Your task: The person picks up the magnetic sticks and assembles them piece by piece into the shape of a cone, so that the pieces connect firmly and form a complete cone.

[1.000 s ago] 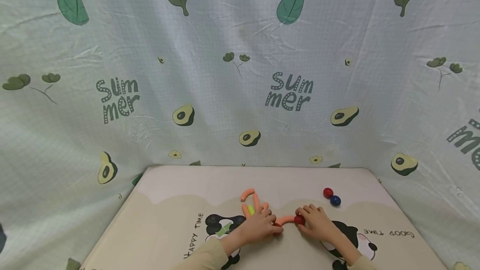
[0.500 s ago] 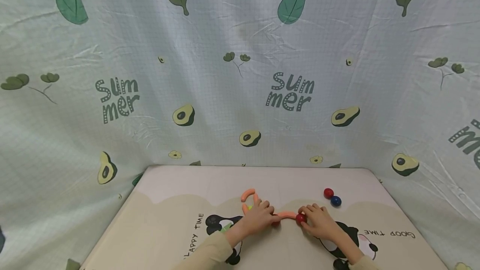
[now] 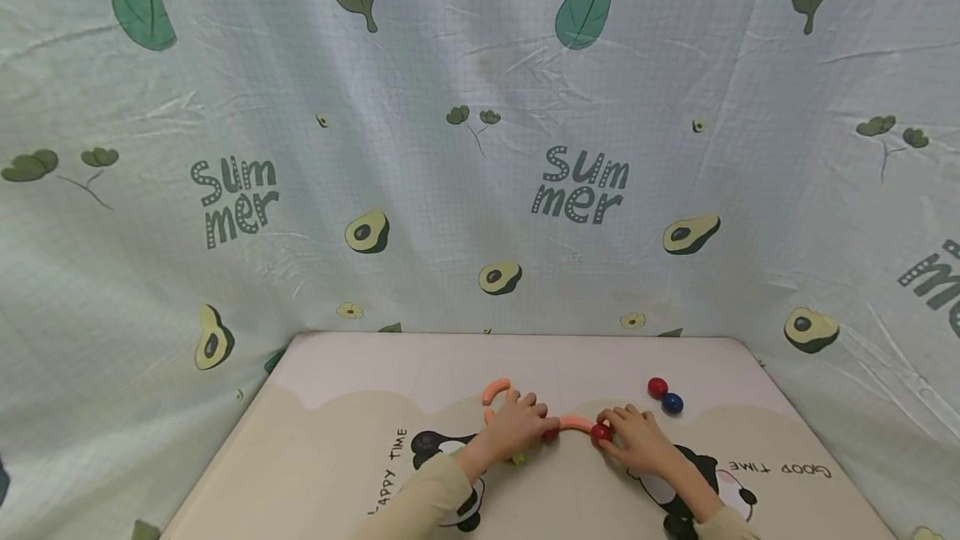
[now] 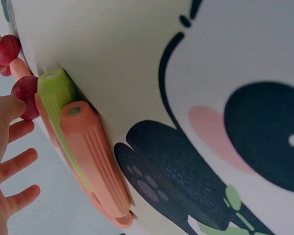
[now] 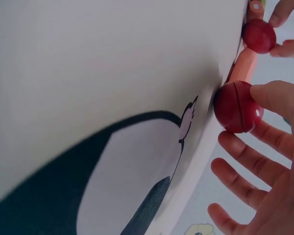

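l. sleeve [image 3: 423,502] & r. sleeve [image 3: 726,525] are both lt beige, plain fabric, approx same shade.

"Item one, at the back?"

"One pale cloth [image 3: 420,173], creased; printed with green leaves [image 3: 585,8], avocado halves [image 3: 499,277] and the word "summer" [image 3: 579,183], repeated."

"Item two?"

"One table [image 3: 300,457], top printed beige and pale pink, far corners rounded. Left panda print [image 3: 431,445], partly covered, beside "HAPPY TIME" [image 3: 388,467]. Right panda print [image 3: 699,467], beside "GOOD TIME" [image 3: 780,467], lettering upside down."
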The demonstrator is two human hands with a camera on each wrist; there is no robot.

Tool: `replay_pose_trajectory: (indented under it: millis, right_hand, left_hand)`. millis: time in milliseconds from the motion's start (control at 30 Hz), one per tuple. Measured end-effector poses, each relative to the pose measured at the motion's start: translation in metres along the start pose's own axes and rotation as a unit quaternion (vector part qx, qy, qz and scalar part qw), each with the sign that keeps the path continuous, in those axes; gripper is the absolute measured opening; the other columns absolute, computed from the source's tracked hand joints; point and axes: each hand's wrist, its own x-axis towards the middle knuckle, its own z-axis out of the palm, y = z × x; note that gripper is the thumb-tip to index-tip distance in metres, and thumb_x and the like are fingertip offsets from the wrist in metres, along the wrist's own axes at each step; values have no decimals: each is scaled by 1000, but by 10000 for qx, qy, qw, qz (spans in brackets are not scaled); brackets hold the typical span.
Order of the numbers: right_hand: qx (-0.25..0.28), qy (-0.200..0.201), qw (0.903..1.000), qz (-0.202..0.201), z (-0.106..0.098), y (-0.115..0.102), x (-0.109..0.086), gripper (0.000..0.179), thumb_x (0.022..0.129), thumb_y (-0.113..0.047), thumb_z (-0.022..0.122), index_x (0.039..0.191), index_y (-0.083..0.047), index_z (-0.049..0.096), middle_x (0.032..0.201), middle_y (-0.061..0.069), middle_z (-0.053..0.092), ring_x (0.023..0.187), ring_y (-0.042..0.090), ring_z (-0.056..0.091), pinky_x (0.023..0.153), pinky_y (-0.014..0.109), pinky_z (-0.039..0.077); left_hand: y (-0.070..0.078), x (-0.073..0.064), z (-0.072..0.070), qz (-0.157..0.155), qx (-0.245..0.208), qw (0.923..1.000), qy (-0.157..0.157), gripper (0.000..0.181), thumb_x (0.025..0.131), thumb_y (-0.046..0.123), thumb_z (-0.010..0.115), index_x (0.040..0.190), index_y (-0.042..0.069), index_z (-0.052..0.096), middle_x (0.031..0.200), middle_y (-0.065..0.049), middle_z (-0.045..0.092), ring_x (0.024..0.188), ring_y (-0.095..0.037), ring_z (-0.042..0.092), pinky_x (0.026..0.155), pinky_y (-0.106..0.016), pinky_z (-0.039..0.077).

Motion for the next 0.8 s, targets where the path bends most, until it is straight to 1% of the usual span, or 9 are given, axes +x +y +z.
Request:
replay_pose_trajectory:
  millis: [133,200,367,467,567,700,800]
  right_hand:
    - [-7,-35,10000,-50,-3,0,-1,24,77,-28,66,97,-20,57,85,-9,56,81,10,45,67,37,34]
    - [-2,-36,10000,-81,-4,0,-2,24,76,-26,66,98,-19,57,86,-9,57,81,10,45,67,38,35]
    - [22,-26,10000,-86,-5,-1,-3,25,76,-24,66,99,-19,58,87,-8,57,82,11,46,67,39,35]
    - [52,10,9999,-93,-4,0,-4,25,76,-24,67,99,-19,58,88,-8,58,82,11,46,67,38,35]
    - [68,22,9999,-100,-3,1,-4,25,76,-24,66,99,-19,58,88,-8,58,82,11,46,67,38,35]
    - [90,1,9999,-96,-2,3,-4,26,76,-24,66,100,-19,58,87,-9,57,82,10,46,67,38,35]
    - [102,4,9999,-106,-2,4,-4,26,76,-24,66,100,-19,57,86,-10,57,82,10,46,67,37,35]
  left_hand:
    - [-3,-1,2,32,-69,10000,62,20,82,31,60,101,33,58,85,13,59,75,-8,48,62,-23,32]
    - [-4,-2,4,18,-86,9999,81,19,82,34,60,100,32,57,86,13,60,77,-8,50,63,-23,33]
    - [-10,-7,7,-118,-277,9994,178,27,74,45,63,95,28,58,86,11,59,78,-9,50,64,-23,34]
    - [-14,-10,6,-208,-392,9987,241,23,75,41,63,92,26,59,85,10,58,77,-9,50,66,-25,35]
    - [-18,-12,5,-256,-543,9981,106,16,79,31,63,93,25,59,87,9,58,79,-9,50,70,-26,35]
    - [-27,-17,3,-387,-747,9962,-221,22,80,25,63,102,24,59,95,8,58,87,-10,50,76,-26,38]
    - [-34,-20,4,-531,-928,9938,-302,24,83,22,61,107,22,60,98,6,59,90,-11,51,76,-26,41]
